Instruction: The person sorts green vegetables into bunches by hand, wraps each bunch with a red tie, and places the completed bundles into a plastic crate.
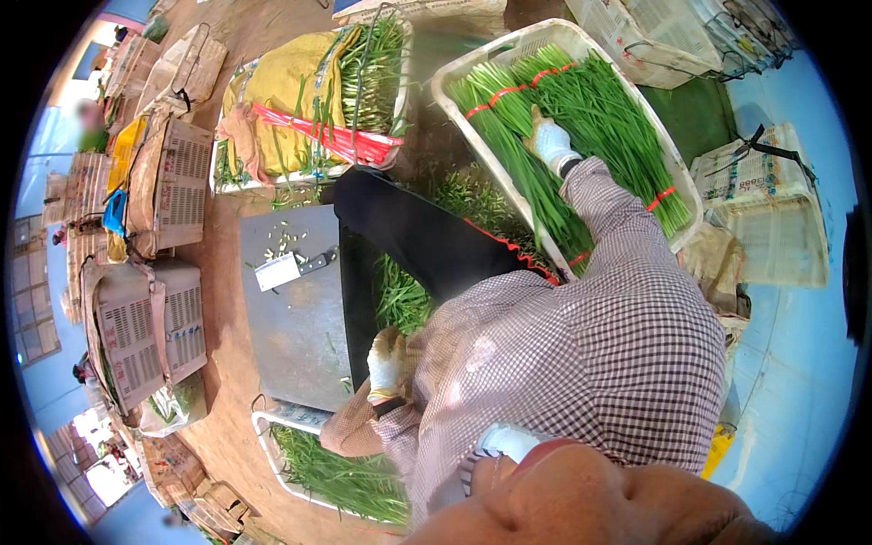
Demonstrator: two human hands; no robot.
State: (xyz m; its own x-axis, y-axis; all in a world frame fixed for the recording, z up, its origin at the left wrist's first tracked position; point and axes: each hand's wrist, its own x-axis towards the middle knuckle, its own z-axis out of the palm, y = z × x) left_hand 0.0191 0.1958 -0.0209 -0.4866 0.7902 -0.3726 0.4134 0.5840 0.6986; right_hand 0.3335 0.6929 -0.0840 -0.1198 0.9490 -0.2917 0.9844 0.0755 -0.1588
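My right hand point(549, 142), in a white glove with brown fingers, is on bunches of long green chives point(599, 116) in a white plastic crate point(691, 194). Red ties band the bunches. Part of its fingers is hidden among the leaves, so its hold cannot be told. My left hand point(386, 364), gloved alike, is near my body beside a dark board point(300, 354); its fingers are bent and no held thing shows. A cleaver point(278, 272) with a black handle lies on the board among cut stem bits.
A second crate point(407, 68) holds green stems, a yellow sack point(279, 88) and red strips point(327, 133). Another crate point(255, 426) of greens stands below the board. Loose greens point(402, 293) lie by my leg. Stacked crates point(184, 184) line the left; more point(776, 225) stand right.
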